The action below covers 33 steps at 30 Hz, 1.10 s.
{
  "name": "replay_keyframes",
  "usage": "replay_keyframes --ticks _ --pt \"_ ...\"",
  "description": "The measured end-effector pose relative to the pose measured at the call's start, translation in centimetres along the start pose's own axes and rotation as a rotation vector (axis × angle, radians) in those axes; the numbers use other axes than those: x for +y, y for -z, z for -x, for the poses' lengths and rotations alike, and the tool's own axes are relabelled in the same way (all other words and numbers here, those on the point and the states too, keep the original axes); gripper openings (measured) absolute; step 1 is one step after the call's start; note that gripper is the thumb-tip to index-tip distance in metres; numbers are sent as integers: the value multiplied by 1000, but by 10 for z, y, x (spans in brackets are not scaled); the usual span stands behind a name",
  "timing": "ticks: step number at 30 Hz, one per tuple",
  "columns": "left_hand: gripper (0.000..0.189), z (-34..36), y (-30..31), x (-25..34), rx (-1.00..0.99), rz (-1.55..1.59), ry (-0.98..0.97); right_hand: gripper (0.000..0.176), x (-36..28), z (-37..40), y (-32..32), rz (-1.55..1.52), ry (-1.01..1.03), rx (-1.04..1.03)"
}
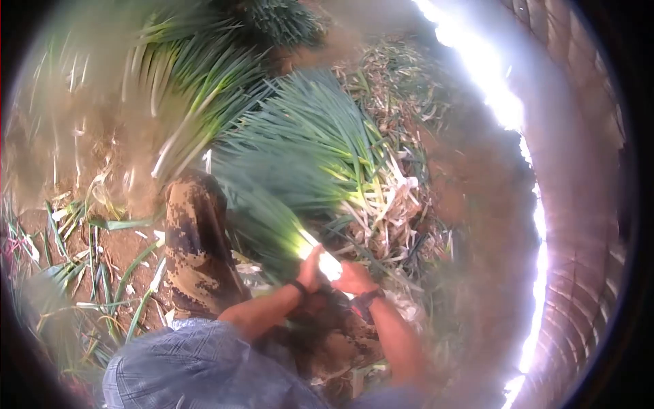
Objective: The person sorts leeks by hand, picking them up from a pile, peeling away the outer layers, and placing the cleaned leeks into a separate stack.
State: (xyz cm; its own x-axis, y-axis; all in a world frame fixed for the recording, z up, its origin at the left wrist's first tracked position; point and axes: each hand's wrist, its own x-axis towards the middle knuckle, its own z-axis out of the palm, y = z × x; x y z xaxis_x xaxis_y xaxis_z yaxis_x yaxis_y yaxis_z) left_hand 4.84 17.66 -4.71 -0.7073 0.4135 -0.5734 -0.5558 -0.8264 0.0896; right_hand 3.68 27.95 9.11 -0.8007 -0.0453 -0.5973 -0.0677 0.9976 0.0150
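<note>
A bunch of green onions [330, 266] lies across both of my hands, its white stalks toward me and its green leaves pointing away to the upper left. My left hand [310, 271], with a dark band on the wrist, is closed around the left side of the stalks. On the right, my right hand [354, 278] is closed at the lower white end; a dark and red band sits on that wrist. My palms and some fingertips are hidden. Just beyond my hands rests a large pile of green onions [310, 129], roots toward the right.
More green onions [204, 85] lie at the upper left, and a dark green heap [283, 24] is at the top. Trimmed leaves [102, 273] litter the soil. My bent knee [197, 232] in camouflage cloth stands left of my hands. Bright light and a ribbed wall [579, 204] border the right.
</note>
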Motion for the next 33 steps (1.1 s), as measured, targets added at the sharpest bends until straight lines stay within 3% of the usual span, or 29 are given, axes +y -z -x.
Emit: replay_keyframes --ticks 2,3,6,7,10,11,14,15,19,23,25,28,30,33 --pt "47 8 -17 5 44 33 3 54 -8 32 11 -52 26 141" --pt "36 14 -29 9 -12 48 -21 57 -11 48 22 -76 43 210" --pt "30 54 -90 30 -127 49 -98 68 -16 90 55 -182 5 338" --pt "29 61 -103 37 -159 -49 -164 56 -25 110 69 -232 61 442" --pt "29 87 -140 76 -329 -221 -328 41 -18 119 66 -819 171 540" --pt "32 84 -145 93 -444 -239 -332 29 -10 108 55 -766 146 558" --pt "32 78 -165 136 -517 -448 -407 42 -35 83 65 -786 210 605" --pt "32 70 -171 142 -597 -482 -377 40 -37 73 67 -847 260 617" --pt "31 52 -173 177 -607 -565 -277 31 -53 34 85 -565 431 731" --pt "30 38 -170 193 -475 -603 -349 31 -63 22 98 -723 271 454" --pt "32 29 -164 200 -424 -571 -340 31 -27 -6 40 -820 306 409" --pt "33 9 -165 225 -365 -536 -336 36 -41 26 15 -1087 289 293" --pt "33 -4 -162 232 -331 -549 -452 39 4 24 -29 -873 53 169" --pt "34 -26 -167 230 -241 -570 -520 40 43 38 -54 -713 -41 122"
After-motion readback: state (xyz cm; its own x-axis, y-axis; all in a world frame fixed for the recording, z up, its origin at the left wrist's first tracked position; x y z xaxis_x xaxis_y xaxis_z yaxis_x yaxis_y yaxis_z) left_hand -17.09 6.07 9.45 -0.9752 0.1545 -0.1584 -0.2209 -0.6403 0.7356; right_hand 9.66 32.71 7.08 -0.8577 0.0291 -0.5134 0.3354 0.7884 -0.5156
